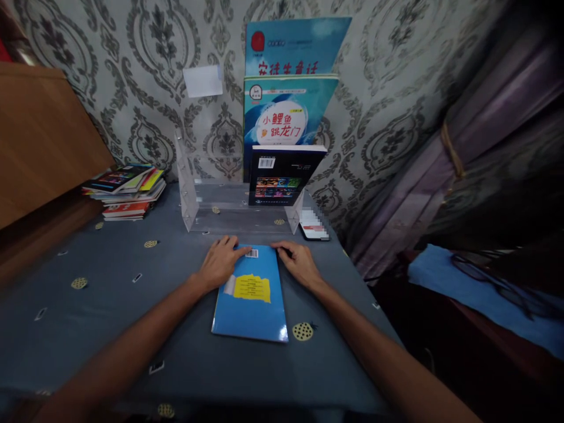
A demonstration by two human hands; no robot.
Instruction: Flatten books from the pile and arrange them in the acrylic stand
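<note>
A blue book [253,305] with a yellow patch and a barcode lies flat on the grey tablecloth, back cover up. My left hand [219,261] rests on its far left corner with fingers curled over the edge. My right hand [298,260] grips its far right corner, fingers bent at the edge. Just beyond stands a clear acrylic book stand [196,202] holding three upright books: a dark one [282,175] in front, a blue and white one [286,111] behind it, and a taller blue one [293,46] at the back.
A stack of several books [126,191] sits at the table's far left beside a wooden board [39,135]. A phone [314,225] lies right of the stand. Patterned wallpaper is behind; a tied curtain [462,158] and a blue cloth [476,294] are at right.
</note>
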